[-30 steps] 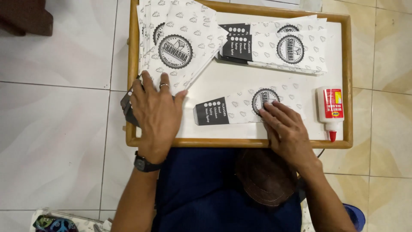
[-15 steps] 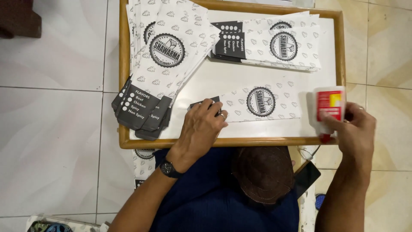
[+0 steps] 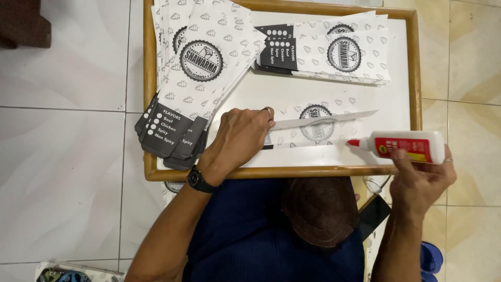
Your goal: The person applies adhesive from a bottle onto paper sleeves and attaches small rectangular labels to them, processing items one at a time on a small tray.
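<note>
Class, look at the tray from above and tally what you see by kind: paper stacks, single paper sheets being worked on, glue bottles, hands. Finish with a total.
Paper stacks: 2, the left stack and the right stack
Single sheet: 1
Glue bottle: 1
Hands: 2, left hand, right hand
Total: 6

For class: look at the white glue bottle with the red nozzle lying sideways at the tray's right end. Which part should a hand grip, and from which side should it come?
Probably grip the glue bottle around its broad white body, coming from the near, right side, as the right hand does. It lies level with its red nozzle pointing left at the paper bag pinned by the left hand, so a rear grip keeps the tip free.
</note>
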